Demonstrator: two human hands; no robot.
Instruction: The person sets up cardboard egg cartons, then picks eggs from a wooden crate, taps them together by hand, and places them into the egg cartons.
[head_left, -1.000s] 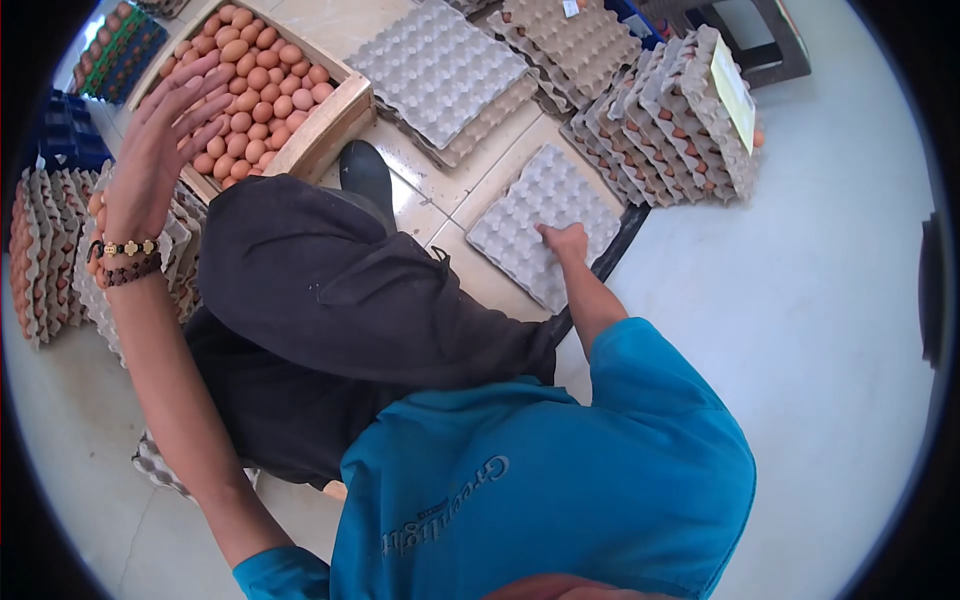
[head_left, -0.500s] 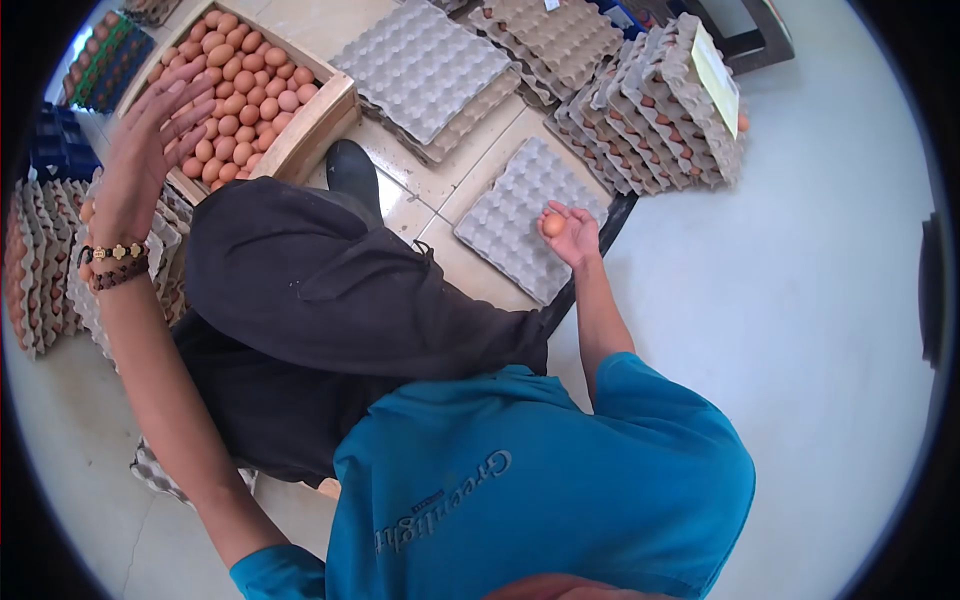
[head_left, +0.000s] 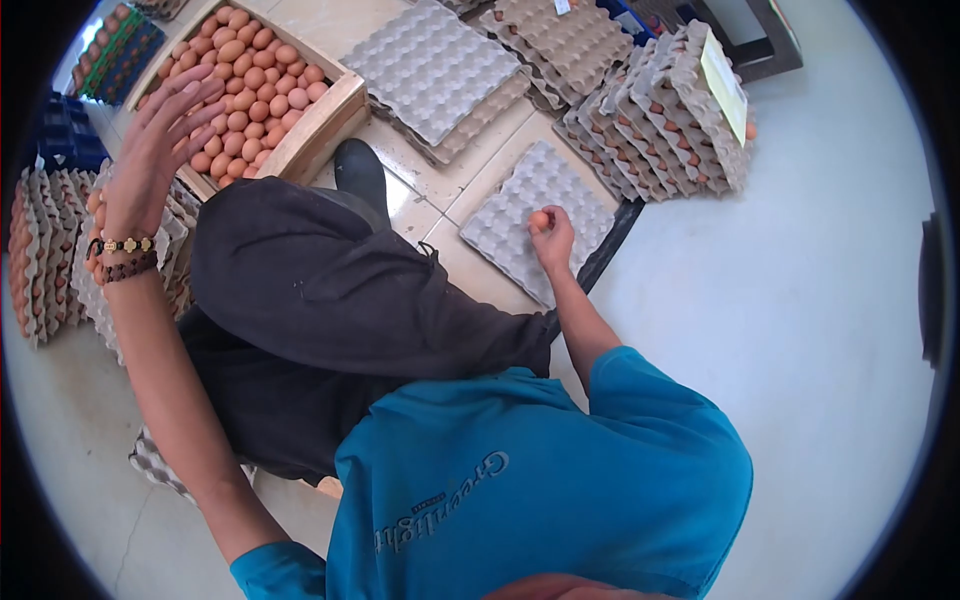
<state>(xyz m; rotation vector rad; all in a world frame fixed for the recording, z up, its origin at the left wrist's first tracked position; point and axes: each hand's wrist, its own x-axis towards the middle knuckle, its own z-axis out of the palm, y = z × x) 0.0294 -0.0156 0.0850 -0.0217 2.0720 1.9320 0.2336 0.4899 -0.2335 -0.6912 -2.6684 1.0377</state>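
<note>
My right hand [head_left: 553, 243] has its fingers closed round a brown egg [head_left: 540, 219]. It is over a grey egg tray [head_left: 510, 205] on the floor, whose visible cups hold no eggs. Whether the egg touches the tray I cannot tell. On the left, my left hand [head_left: 150, 150] is raised with its fingers spread and nothing in it. Its fingertips overlap the view of a wooden crate [head_left: 335, 110] full of brown eggs [head_left: 255, 90]; contact with them does not show.
Stacked grey trays [head_left: 430, 70] stand beyond my boot [head_left: 360, 180]. At the right back is a stack of egg-filled trays [head_left: 660, 120] with a paper label. More filled trays [head_left: 45, 250] stand at the left, near blue crates [head_left: 70, 135].
My right hand has turned over from palm up, with its fingers now closed on the egg, and moved slightly left. My left hand stays spread near the crate. The view has shifted slightly.
</note>
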